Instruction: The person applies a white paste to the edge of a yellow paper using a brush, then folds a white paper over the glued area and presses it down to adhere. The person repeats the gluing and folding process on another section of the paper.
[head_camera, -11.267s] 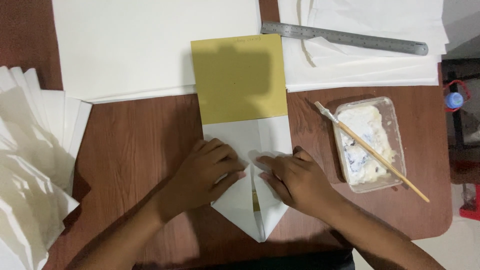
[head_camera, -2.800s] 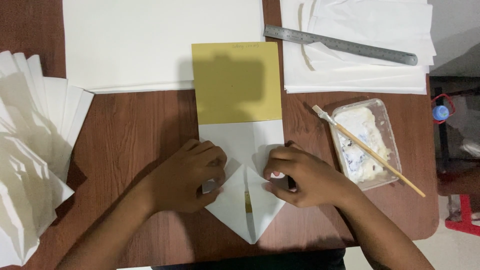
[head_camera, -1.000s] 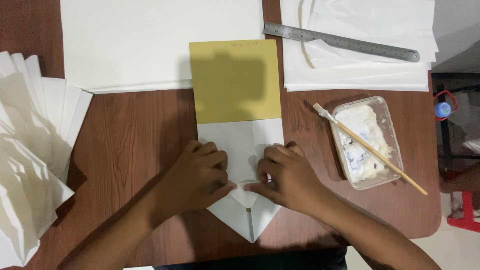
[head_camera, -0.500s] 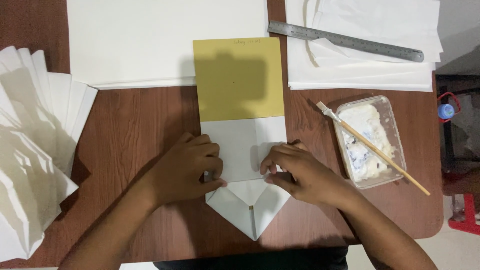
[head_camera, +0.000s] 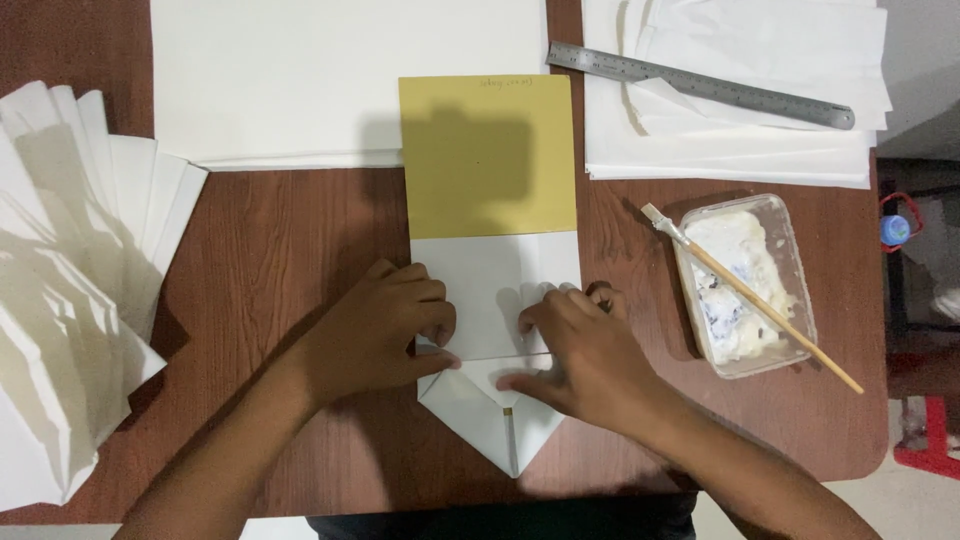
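A folded white paper piece (head_camera: 495, 290) lies on the brown wooden table (head_camera: 290, 260), its near end folded into a point (head_camera: 500, 430). It overlaps a mustard-yellow card (head_camera: 488, 155) beyond it. My left hand (head_camera: 375, 330) presses on the paper's left edge with its fingers curled. Flat on the fold line at the right lies my right hand (head_camera: 580, 355), its fingertips on the paper. Neither hand lifts the paper off the table.
Large white sheets (head_camera: 340, 70) lie at the back. A metal ruler (head_camera: 700, 85) rests on a second stack of white paper (head_camera: 740, 140) at the back right. A clear tub of white paste (head_camera: 745, 285) with a brush (head_camera: 750, 295) across it stands to the right. Folded white paper pieces (head_camera: 70, 290) pile at the left.
Both hands have slid along the fold, and the pointed flaps now show below them. My right hand has flattened onto the crease.
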